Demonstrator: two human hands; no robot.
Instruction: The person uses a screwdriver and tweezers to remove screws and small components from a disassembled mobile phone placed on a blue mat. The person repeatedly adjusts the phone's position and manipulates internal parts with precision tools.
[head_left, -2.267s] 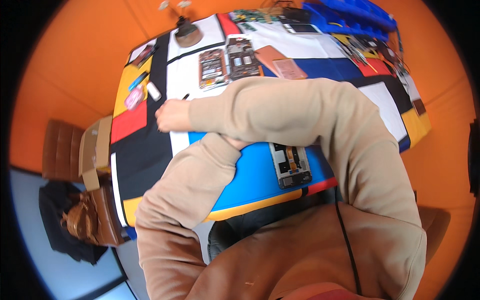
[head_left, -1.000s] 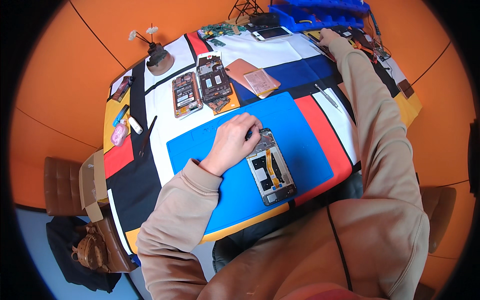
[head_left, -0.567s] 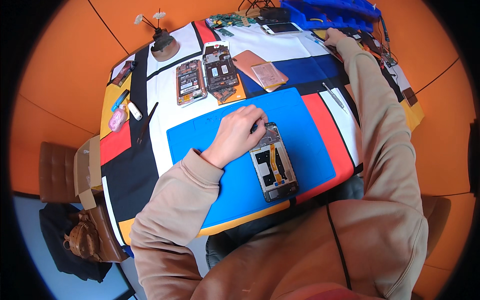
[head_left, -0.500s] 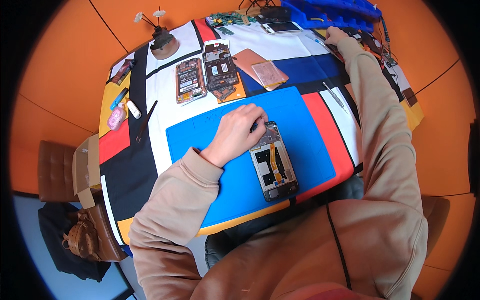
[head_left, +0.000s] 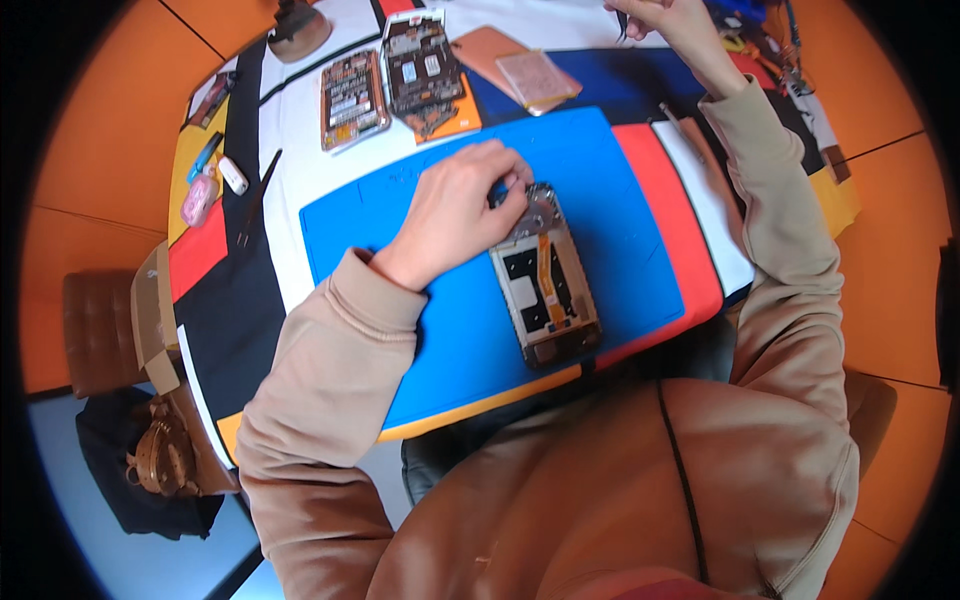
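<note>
An opened phone (head_left: 545,285) lies on the blue mat (head_left: 400,370), its inside facing up with an orange ribbon cable (head_left: 547,280) down the middle. At its top left corner my left hand (head_left: 455,205) is curled, thumb and fingers pinched together. Whatever it pinches is hidden, and the fingers touch or nearly touch the phone. My right hand (head_left: 675,25), partly cut off by the upper edge of the picture, is raised at the far right. Its fingers close on a thin dark tool (head_left: 622,25), blurred and pointing down.
Two more dismantled phones (head_left: 354,100) (head_left: 420,65) lie behind the mat, beside a copper-coloured back cover (head_left: 490,60) and a flat clear-topped case (head_left: 537,80). Dark tweezers (head_left: 262,195) and a pink case (head_left: 199,200) lie left. A slim screwdriver (head_left: 680,130) lies right of the mat.
My right hand has come back from beside the blue bins, now with a thin dark tool in it. The view has tilted nearer. My left hand stays at the phone's top.
</note>
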